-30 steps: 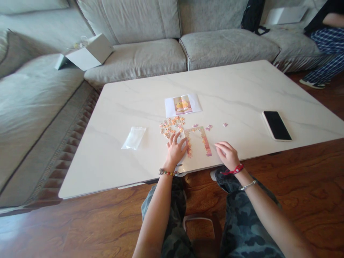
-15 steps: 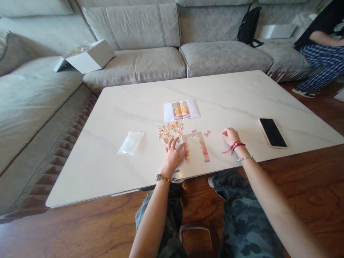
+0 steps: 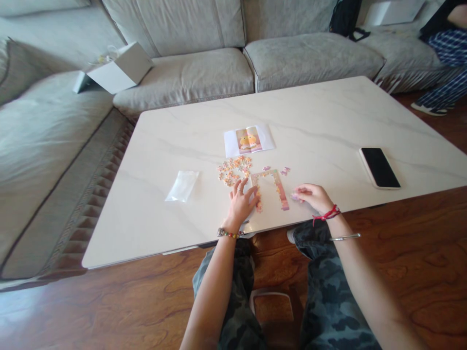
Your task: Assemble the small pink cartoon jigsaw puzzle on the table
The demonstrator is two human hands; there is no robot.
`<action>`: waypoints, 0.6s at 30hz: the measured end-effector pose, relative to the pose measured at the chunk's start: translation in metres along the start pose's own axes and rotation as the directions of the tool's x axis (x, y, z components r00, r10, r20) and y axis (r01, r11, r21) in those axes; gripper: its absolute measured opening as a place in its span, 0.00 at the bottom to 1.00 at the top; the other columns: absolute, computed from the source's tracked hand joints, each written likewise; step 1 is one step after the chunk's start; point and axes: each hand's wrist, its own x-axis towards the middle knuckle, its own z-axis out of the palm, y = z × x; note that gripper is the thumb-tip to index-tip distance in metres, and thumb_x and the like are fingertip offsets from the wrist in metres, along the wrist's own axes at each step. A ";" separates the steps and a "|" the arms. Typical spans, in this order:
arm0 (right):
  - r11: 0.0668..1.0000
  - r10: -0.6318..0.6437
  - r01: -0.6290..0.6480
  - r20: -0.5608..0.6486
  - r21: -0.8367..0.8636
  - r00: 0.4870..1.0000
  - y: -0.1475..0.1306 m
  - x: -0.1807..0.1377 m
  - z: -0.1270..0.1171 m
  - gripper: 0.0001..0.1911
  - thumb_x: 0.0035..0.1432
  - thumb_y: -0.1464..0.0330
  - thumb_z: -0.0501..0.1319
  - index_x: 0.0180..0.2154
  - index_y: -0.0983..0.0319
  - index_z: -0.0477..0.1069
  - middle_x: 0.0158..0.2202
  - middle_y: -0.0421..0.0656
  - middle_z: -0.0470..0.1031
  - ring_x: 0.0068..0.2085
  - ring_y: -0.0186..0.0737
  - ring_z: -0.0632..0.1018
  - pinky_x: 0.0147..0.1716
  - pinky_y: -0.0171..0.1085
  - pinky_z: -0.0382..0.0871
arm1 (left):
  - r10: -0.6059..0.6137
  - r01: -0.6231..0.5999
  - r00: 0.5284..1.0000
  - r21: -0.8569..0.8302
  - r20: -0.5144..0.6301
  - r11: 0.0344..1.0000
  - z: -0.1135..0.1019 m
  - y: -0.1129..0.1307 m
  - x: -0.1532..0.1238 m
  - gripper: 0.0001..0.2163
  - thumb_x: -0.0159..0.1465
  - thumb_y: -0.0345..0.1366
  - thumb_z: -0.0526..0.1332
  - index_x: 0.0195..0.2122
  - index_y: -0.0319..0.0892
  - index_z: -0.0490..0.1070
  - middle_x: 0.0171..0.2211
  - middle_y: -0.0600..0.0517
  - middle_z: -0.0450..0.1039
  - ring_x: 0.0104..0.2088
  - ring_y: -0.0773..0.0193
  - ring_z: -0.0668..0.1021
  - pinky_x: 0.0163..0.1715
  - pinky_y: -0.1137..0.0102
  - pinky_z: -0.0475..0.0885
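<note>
A partly built jigsaw frame (image 3: 279,189) lies near the front edge of the white marble table (image 3: 321,121). My left hand (image 3: 241,204) rests flat on the table with fingers spread, touching the frame's left side. A pile of loose puzzle pieces (image 3: 233,169) sits just beyond its fingertips. My right hand (image 3: 313,197) is to the right of the frame, fingers pinched on a small pinkish puzzle piece (image 3: 295,197). A few stray pieces (image 3: 285,170) lie past the frame's top. A reference picture sheet (image 3: 248,140) lies further back.
A clear plastic bag (image 3: 182,185) lies to the left, a black phone (image 3: 380,167) to the right. A grey sofa (image 3: 204,73) wraps round the table, with a white box (image 3: 118,70) and a black bag (image 3: 344,18) on it. Another person's legs (image 3: 443,53) show at far right.
My right hand reached out to the stray piece at the right, then drew back beside the frame with a piece in its fingers. My left hand stayed on the frame's left side.
</note>
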 end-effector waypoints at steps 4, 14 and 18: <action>1.000 -0.014 0.010 0.192 0.019 0.981 -0.014 -0.013 0.026 0.09 0.45 0.66 0.61 0.30 0.64 0.71 0.27 0.43 0.76 0.25 0.34 0.75 0.23 0.33 0.71 | 0.052 -0.052 0.999 -0.032 0.003 0.998 -0.002 0.004 -0.001 0.15 0.59 0.43 0.54 0.47 0.50 0.67 0.58 0.47 0.52 0.58 0.49 0.53 0.47 0.53 0.62; 0.889 -0.248 0.296 0.178 -0.348 0.952 -0.023 -0.014 0.037 0.04 0.49 0.72 0.60 0.29 0.61 0.73 0.27 0.41 0.76 0.28 0.34 0.76 0.30 0.33 0.71 | 0.253 -0.239 0.960 -0.122 0.121 0.963 -0.008 0.024 -0.003 0.14 0.56 0.42 0.59 0.44 0.52 0.70 0.59 0.50 0.51 0.58 0.48 0.52 0.49 0.53 0.59; 0.793 -0.360 0.444 0.267 -0.418 0.894 -0.023 -0.016 0.026 0.04 0.50 0.70 0.60 0.31 0.60 0.74 0.33 0.43 0.75 0.30 0.35 0.75 0.31 0.33 0.69 | 0.303 -0.282 0.941 -0.145 0.151 0.948 -0.006 0.034 -0.005 0.11 0.56 0.42 0.59 0.39 0.51 0.72 0.59 0.50 0.51 0.58 0.48 0.51 0.49 0.51 0.59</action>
